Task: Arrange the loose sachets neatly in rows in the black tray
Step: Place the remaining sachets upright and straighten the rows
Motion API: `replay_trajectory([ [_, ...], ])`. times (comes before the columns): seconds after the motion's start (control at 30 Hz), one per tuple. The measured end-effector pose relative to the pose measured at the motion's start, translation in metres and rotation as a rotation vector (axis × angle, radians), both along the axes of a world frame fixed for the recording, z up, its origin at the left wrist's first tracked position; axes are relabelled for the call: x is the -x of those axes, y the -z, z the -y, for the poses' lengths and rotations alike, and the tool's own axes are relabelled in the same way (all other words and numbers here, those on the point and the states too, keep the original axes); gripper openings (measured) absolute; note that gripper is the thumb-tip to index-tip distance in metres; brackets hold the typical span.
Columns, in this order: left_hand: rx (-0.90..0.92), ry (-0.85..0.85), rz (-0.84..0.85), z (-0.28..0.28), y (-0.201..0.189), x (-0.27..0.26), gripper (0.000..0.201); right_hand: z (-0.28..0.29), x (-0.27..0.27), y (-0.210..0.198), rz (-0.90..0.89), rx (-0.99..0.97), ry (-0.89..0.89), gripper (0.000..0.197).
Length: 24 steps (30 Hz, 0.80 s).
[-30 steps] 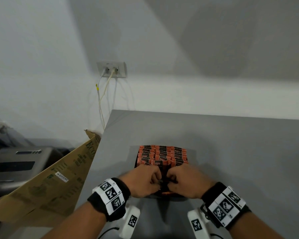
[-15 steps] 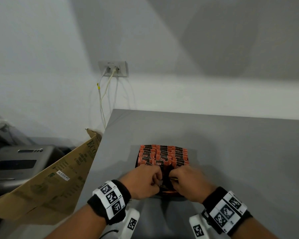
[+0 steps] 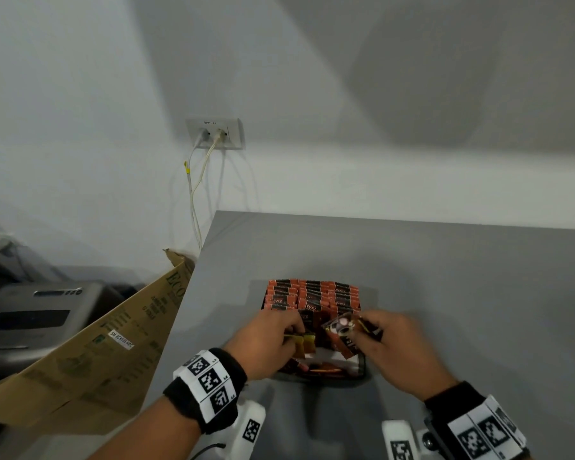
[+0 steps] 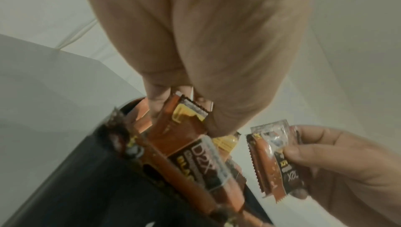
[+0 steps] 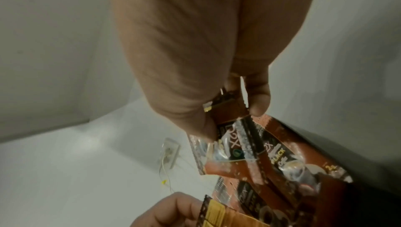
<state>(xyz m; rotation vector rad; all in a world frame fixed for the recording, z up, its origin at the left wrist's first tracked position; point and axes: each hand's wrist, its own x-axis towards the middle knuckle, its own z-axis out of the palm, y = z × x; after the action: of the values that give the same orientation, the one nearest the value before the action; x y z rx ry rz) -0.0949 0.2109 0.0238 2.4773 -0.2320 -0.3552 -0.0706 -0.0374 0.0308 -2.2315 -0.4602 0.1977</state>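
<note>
The black tray lies on the grey table in front of me. Its far half holds neat rows of orange and black sachets; loose ones lie in the near half. My left hand pinches a few sachets over the tray's near left part. My right hand pinches another small bunch of sachets lifted above the tray's near right. In the left wrist view the right hand's sachets hang a short way from the left hand's.
The grey table stretches away on the right and behind the tray. Its left edge borders a cardboard box and a grey machine. A wall socket with cables sits above the table's far left corner.
Both hands were pressed together low over the tray's near end. They have drawn apart and lifted, each carrying sachets; the right hand moved right and up.
</note>
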Motion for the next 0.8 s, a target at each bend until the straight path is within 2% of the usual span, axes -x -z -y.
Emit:
replay_trajectory([
  [0.13,0.224,-0.153,0.048,-0.004,-0.005,0.0,0.019,0.002,0.0,-0.004,-0.16,-0.197,0.057,0.02],
  [0.3,0.599,-0.393,0.037,0.001,-0.018,0.0,0.02,-0.012,0.001,-0.008,-0.182,-0.31,0.156,0.027],
  [0.37,0.784,-0.441,-0.019,0.006,-0.027,0.0,0.019,-0.02,0.002,-0.011,-0.176,-0.326,0.169,0.026],
  [0.43,0.872,-0.448,-0.034,0.015,-0.035,-0.001,0.019,-0.031,0.003,-0.016,-0.212,-0.357,0.154,0.023],
  [0.5,0.882,-0.485,0.002,0.025,-0.038,-0.003,0.019,-0.042,0.004,-0.02,-0.289,-0.418,0.138,0.027],
  [0.6,0.85,-0.543,0.078,0.033,-0.037,-0.007,0.018,-0.055,0.005,-0.03,-0.493,-0.683,0.176,0.032],
  [0.67,0.696,-0.486,0.175,0.032,-0.035,-0.009,0.02,-0.057,0.005,-0.034,-0.587,-0.814,0.193,0.029],
  [0.73,0.56,-0.4,0.233,0.032,-0.036,-0.008,0.024,-0.056,0.005,-0.04,-0.64,-0.827,0.139,0.024],
  [0.8,0.585,-0.371,0.228,0.033,-0.039,-0.006,0.026,-0.057,0.004,-0.042,-0.639,-0.732,0.083,0.027],
])
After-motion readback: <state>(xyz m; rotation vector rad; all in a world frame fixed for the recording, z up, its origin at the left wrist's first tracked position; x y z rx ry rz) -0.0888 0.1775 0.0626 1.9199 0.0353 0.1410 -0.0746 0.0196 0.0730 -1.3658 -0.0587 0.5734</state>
